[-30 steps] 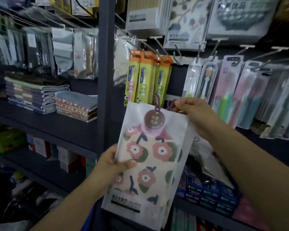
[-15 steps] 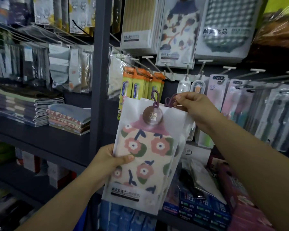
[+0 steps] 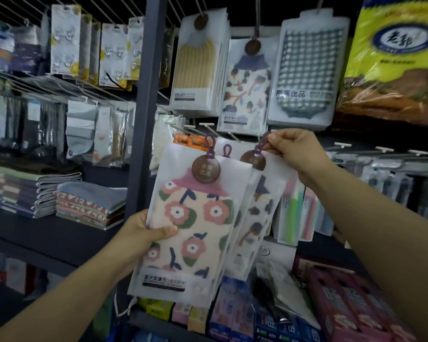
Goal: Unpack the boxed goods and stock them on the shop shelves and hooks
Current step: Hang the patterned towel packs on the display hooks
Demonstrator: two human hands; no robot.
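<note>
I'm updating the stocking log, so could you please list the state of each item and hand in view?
Flower towel pack: unhung, held by left hand.
Mushroom towel pack: behind it, cord loop pinched by right hand.
Hanging mushroom packs: on hook.
Yellow striped packs: on hook.
Folded towels: stacked on shelf.

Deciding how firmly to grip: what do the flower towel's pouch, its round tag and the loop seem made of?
Flower towel pouch: frosted, semi-clear soft plastic, it seems; the pattern shows through. Round tag: brown, matte, possibly wood or card; hard to tell. Purple loop: looks like twisted cord.
</note>
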